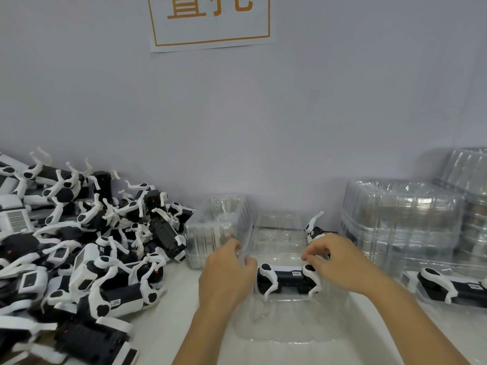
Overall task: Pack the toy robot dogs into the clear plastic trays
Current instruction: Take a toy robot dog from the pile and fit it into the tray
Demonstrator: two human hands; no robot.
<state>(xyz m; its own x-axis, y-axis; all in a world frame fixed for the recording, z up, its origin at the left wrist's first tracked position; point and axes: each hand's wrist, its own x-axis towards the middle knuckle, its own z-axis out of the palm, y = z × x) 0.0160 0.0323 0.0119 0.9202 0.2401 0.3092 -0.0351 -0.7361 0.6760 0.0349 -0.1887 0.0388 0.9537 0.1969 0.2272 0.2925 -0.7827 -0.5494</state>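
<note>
A black-and-white toy robot dog [286, 280] lies on its side in a clear plastic tray [287, 325] in front of me. My left hand [226, 272] grips the tray's left rim beside the dog's rear leg. My right hand [334, 262] has curled fingers on the dog's front end at the tray's right side. One white leg [315, 219] sticks up behind my right hand. A large heap of toy dogs [87, 246] covers the table on the left.
A stack of empty clear trays [218, 227] stands just behind my left hand. Taller tray stacks [400, 227] rise at the right against the wall. A packed tray with a dog [450, 288] lies at the far right. A paper sign [210, 19] hangs on the wall.
</note>
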